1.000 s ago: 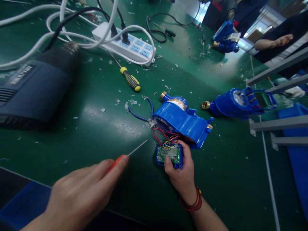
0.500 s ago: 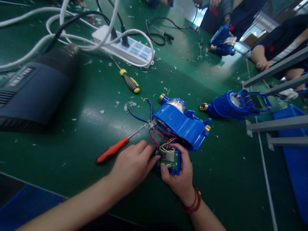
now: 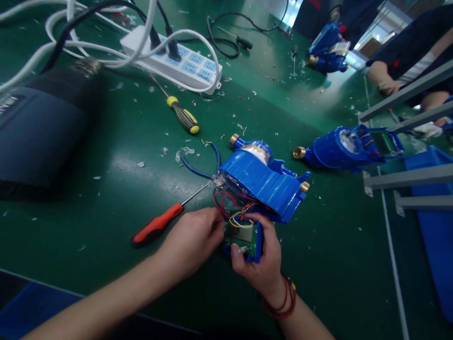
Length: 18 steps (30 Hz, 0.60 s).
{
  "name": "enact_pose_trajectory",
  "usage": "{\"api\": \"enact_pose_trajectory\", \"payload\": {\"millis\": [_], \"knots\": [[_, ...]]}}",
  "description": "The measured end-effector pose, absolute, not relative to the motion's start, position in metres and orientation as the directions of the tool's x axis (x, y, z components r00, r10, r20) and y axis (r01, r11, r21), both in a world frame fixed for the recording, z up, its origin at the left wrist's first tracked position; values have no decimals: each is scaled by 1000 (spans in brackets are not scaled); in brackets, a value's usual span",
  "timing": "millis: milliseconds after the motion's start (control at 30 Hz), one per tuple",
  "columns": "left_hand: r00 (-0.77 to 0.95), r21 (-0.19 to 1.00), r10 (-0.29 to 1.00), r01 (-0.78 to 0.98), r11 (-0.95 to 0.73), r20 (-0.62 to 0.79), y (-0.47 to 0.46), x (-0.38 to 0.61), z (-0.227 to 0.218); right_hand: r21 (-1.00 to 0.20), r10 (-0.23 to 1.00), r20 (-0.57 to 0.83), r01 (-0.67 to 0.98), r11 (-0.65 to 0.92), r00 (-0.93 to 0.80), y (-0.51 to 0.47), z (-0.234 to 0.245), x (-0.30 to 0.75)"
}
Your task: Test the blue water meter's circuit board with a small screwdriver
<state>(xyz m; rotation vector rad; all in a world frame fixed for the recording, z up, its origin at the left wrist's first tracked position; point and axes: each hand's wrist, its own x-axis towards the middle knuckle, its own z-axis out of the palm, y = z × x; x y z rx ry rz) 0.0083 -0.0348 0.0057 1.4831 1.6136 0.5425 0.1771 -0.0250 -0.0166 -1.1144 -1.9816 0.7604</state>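
The small rectangular green circuit board (image 3: 245, 234) with a grey display and blue plastic frame lies between both hands, just on the near side of the glossy blue housing with brass ends (image 3: 264, 182), and thin red, yellow and white wires (image 3: 249, 206) run between the two. The right hand (image 3: 260, 250) has its grip around the board, thumb on the front; the left hand (image 3: 200, 236) is curled at the board's left edge (its fingertips are hidden, so I cannot tell whether that grip is closed on anything). The step in hand looks like fingerwork at that edge; the next move seems to call for a steady right-hand hold and slack wires. At the housing's left end sit spread blue-handled pliers (image 3: 198, 173); farther left of the housing and nearer the person, an orange-red and black screwdriver (image 3: 159, 223) lies on the green desk (image 3: 116, 208). Beyond and left of the housing are a yellow-and-black screwdriver (image 3: 184, 115) and a white plastic power strip (image 3: 193, 67).
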Motion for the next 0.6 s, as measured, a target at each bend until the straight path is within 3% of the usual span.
{"api": "enact_pose_trajectory", "payload": {"millis": [233,600], "knots": [[175,867,873,310,390,-455,-37,-5,-2,-836,898,266,381,396,-350,-25,-18,178],[191,886,877,-62,459,-441,-35,-13,-1,-931,904,128,266,252,-407,-24,-23,187]]}}
